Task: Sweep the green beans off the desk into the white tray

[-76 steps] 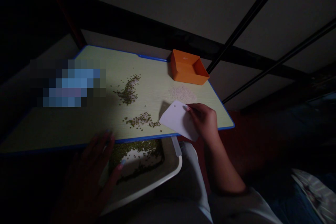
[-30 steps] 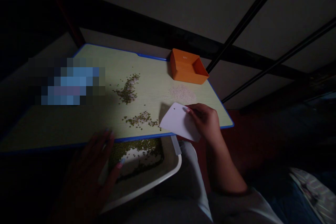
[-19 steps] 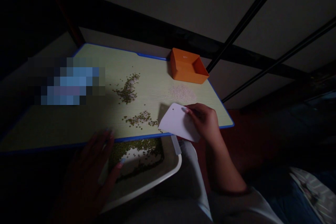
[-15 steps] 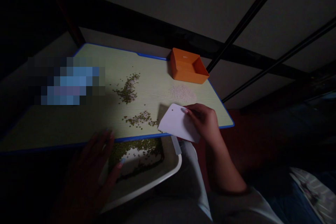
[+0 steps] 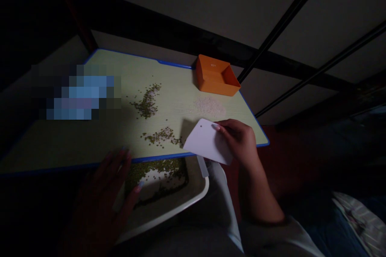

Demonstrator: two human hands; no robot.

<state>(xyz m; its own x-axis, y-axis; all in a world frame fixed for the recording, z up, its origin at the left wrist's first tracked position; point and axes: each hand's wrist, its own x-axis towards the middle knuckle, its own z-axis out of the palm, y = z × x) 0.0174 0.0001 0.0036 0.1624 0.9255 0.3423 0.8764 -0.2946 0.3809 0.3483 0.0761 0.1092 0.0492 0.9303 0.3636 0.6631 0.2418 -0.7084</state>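
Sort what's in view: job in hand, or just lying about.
In the job, apparently:
white card in the right hand
green-and-pale piles
pale pile
white tub of green granules by the left hand
orange box beside the pale pile

Just lying about, apparently:
striped cloth
pixelated blue thing, unidentifiable

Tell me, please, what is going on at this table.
Someone's right hand pinches a white card over the near edge of the table. The left hand is at a white tub holding green grains. Two mixed heaps of green and pale grains, plus one pale heap by an orange box, lie on the table.
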